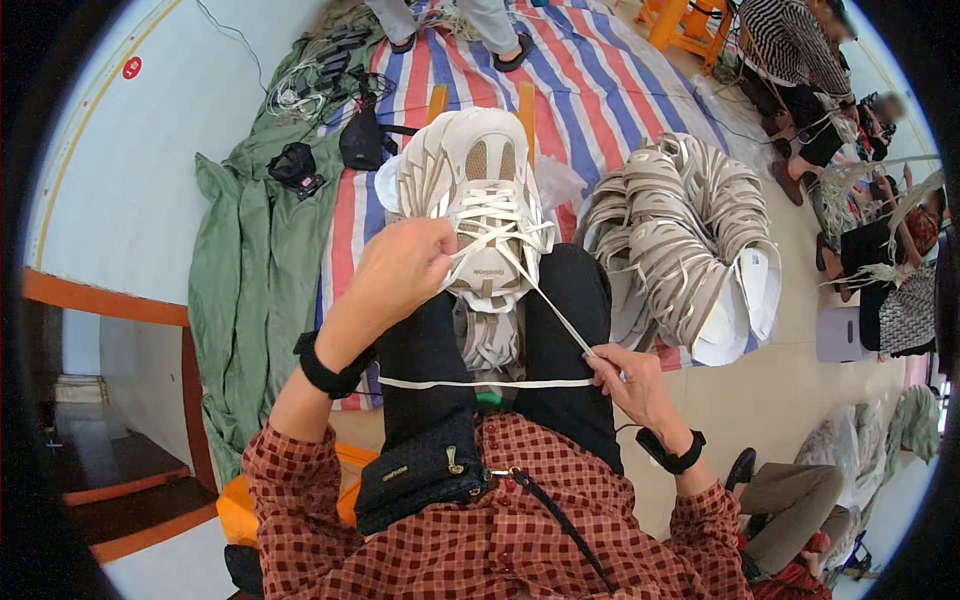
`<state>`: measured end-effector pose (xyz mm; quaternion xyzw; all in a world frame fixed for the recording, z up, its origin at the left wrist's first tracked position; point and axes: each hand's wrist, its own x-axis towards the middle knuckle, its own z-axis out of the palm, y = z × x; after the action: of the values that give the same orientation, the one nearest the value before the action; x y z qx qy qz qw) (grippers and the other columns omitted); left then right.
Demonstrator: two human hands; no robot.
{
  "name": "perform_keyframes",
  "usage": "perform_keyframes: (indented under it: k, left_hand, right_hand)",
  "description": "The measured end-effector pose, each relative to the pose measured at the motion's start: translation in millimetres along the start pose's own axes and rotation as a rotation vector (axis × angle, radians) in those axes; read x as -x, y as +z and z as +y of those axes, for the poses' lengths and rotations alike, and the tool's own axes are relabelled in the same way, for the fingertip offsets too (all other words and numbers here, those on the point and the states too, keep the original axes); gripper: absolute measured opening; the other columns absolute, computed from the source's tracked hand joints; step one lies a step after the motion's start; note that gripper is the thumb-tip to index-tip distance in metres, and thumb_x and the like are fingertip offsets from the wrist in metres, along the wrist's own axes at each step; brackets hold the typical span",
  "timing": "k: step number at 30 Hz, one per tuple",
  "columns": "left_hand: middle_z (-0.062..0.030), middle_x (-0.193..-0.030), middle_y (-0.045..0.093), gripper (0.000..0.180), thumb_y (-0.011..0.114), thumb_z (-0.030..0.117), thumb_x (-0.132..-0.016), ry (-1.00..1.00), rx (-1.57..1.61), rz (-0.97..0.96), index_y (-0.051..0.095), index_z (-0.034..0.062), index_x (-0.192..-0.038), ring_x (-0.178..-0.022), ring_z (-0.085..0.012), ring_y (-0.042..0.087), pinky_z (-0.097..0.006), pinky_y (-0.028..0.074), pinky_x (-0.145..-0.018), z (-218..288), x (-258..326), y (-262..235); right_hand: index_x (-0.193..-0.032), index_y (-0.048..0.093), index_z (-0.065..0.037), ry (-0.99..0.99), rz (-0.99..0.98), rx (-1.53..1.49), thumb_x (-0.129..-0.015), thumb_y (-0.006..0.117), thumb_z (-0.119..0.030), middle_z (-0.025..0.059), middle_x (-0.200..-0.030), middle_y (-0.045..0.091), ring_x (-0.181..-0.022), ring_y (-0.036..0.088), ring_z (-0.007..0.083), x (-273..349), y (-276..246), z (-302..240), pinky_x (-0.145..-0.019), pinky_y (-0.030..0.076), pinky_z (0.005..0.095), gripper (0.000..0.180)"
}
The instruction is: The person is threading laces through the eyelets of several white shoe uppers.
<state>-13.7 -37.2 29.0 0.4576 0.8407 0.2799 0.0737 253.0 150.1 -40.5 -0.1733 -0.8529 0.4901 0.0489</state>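
Observation:
A white and beige sneaker point(490, 210) lies between my knees, its toe pointing away from me. White laces criss-cross its tongue. My right hand point(635, 388) pinches a white shoelace point(556, 312) that runs tight from the sneaker's upper eyelets. From the same fingers a loose length of lace crosses level over my thighs toward the left. My left hand point(402, 268) is closed beside the sneaker's left eyelets; what its fingertips hold is hidden. Behind and left of this sneaker, several nested shoe uppers point(415, 180) are stacked.
A large ring of nested sneakers point(690, 235) sits at my right on the striped sheet point(585, 85). Black pouches point(364, 138) and a green cloth point(240, 290) are at the left. A black bag point(420, 475) rests on my lap. Other people sit at the right; someone's legs point(480, 22) stand ahead.

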Motion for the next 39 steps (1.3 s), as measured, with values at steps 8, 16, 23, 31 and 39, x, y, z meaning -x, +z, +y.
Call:
perform_keyframes:
  k: [8, 16, 23, 31, 39]
  left_hand:
    - [0.001, -0.07, 0.054, 0.01, 0.058, 0.006, -0.074, -0.18, 0.716, -0.13, 0.058, 0.0016, -0.083, -0.067, -0.0055, 0.049, -0.021, 0.04, -0.059, 0.4, -30.8, 15.7]
    - [0.0006, -0.074, 0.052, 0.018, 0.056, 0.002, -0.077, -0.278, 1.041, 0.054, 0.055, 0.0031, -0.095, -0.065, -0.0074, 0.048, -0.021, 0.038, -0.062, -5.8, -25.8, 28.8]
    - [0.0009, -0.073, 0.05, 0.019, 0.054, -0.002, -0.075, -0.299, 1.594, 0.211, 0.053, 0.0026, -0.093, -0.068, -0.008, 0.047, -0.023, 0.041, -0.069, -23.4, -18.0, 43.5]
    - [-0.0047, -0.093, 0.057, 0.026, 0.06, 0.003, -0.077, -0.267, 0.951, 0.343, 0.054, 0.0019, -0.102, -0.084, -0.012, 0.055, -0.024, 0.044, -0.075, -4.6, -2.2, 47.8]
    - [-0.0101, -0.085, 0.054, 0.019, 0.064, 0.01, -0.07, -0.015, -0.13, 0.526, 0.055, 0.0068, -0.087, -0.081, -0.0271, 0.057, -0.038, 0.047, -0.069, 10.1, -8.3, 54.3]
  right_hand:
    - [-0.092, 0.065, -0.004, 0.092, 0.326, 0.283, -0.085, 0.057, -0.011, 0.016, -0.071, 0.062, -0.062, 0.061, 0.0321, 26.8, -44.9, 48.9, -0.056, 0.046, 0.0359, 0.012]
    - [-0.092, 0.065, -0.002, 0.268, 0.335, 0.209, -0.087, 0.058, -0.015, 0.0154, -0.061, 0.058, -0.051, 0.057, 0.026, 37.1, -22.0, 62.7, -0.051, 0.044, 0.0347, 0.015]
    - [-0.093, 0.065, -0.001, 0.252, 0.305, 0.158, -0.088, 0.056, -0.012, 0.0116, -0.056, 0.056, -0.049, 0.056, 0.0179, 36.0, -26.6, 62.2, -0.049, 0.043, 0.0311, 0.015]
    - [-0.091, 0.064, -0.003, 0.211, 0.374, 0.361, -0.089, 0.054, -0.016, 0.0073, -0.053, 0.058, -0.048, 0.059, 0.0191, 53.6, -21.3, 104.4, -0.048, 0.045, 0.0334, 0.016]
    - [-0.105, 0.062, -0.001, 0.096, 0.323, 0.16, -0.086, 0.059, -0.011, 0.0121, -0.085, 0.062, -0.059, 0.059, 0.015, 22.0, -25.2, 64.0, -0.055, 0.047, 0.0262, 0.021]
